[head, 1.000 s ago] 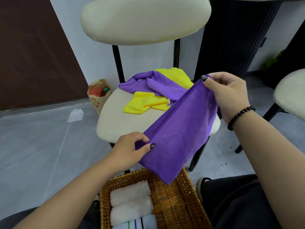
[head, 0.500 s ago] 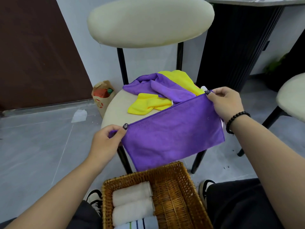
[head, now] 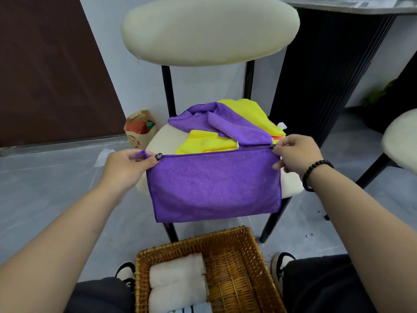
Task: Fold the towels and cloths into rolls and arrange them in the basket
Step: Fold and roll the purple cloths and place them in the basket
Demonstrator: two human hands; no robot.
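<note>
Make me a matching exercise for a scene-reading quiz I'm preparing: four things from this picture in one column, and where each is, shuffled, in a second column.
Things:
1. folded purple cloth
2. white towel rolls
3. yellow cloths
4. paper bag

Places:
A. on the floor beside the chair
B. in the wicker basket
C. held up between left hand and right hand
D. piled on the chair seat

Pairs: 1-C, 2-B, 3-D, 4-A

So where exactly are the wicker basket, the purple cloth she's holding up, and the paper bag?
wicker basket (head: 228,236): head view, far rim.
held purple cloth (head: 214,186): head view, middle of the hanging panel.
paper bag (head: 136,141): head view, front face, on the floor.
</note>
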